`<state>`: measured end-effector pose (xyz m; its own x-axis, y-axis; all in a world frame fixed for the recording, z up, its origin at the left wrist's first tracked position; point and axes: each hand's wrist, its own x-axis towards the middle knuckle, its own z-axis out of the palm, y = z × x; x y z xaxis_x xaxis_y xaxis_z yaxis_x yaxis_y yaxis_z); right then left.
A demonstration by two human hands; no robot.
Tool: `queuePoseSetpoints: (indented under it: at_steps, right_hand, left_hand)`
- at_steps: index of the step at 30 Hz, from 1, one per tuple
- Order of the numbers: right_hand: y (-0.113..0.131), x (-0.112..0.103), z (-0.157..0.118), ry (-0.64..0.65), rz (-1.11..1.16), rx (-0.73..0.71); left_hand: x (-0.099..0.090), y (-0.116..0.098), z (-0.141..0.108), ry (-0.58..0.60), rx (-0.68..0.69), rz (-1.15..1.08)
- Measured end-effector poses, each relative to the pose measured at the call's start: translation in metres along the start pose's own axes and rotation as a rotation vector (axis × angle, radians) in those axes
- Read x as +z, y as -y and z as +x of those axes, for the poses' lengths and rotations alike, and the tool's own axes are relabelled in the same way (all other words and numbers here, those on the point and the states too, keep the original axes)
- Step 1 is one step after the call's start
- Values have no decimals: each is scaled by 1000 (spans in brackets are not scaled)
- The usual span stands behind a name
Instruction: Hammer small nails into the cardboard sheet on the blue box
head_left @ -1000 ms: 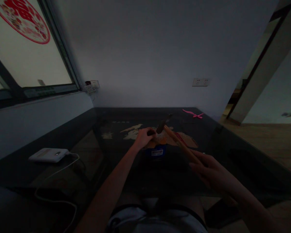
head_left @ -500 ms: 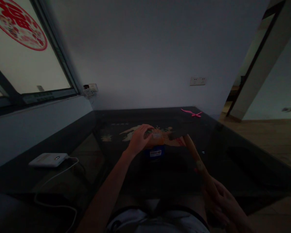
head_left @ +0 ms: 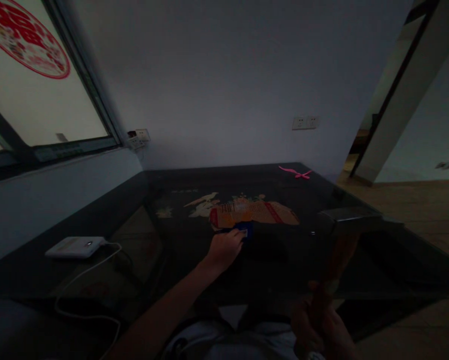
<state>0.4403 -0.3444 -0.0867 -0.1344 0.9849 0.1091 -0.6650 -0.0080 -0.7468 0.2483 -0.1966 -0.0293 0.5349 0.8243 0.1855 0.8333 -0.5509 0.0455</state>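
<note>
My left hand (head_left: 225, 247) is closed at the near side of a small dark blue packet (head_left: 248, 230), its fingers on the packet's left part. Behind the packet a flat tan piece of cardboard with red bands (head_left: 264, 212) lies on the dark table. My right hand (head_left: 318, 317) is wrapped round the wooden handle of a hammer (head_left: 354, 220), low at the table's near edge. The hammer's metal head is raised above the right side of the table, apart from the packet.
On the left of the dark glossy table (head_left: 209, 177) lies a white power bank (head_left: 76, 247) with a white cable (head_left: 85, 274). A pink ribbon (head_left: 295, 173) lies near the back right corner. The wall stands behind.
My left hand has come nearer, from the cardboard to the blue packet. My right hand has moved the hammer to the right, uncovering more cardboard.
</note>
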Motion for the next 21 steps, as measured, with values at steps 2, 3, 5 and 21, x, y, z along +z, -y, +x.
queuePoseSetpoints:
  at_steps: [2,3,5,21]
  right_hand:
    - [4,1,-2,-17,-33,-21]
    - [5,-1,-3,-23,-44,-19]
    - [6,-6,-6,-38,-36,3]
    - [4,-18,-2,-40,25,5]
  left_hand:
    - [5,-1,1,43,-31,35]
    - [7,-2,2,65,-38,49]
    - [10,-5,2,92,-44,79]
    - [3,-8,0,118,91,194]
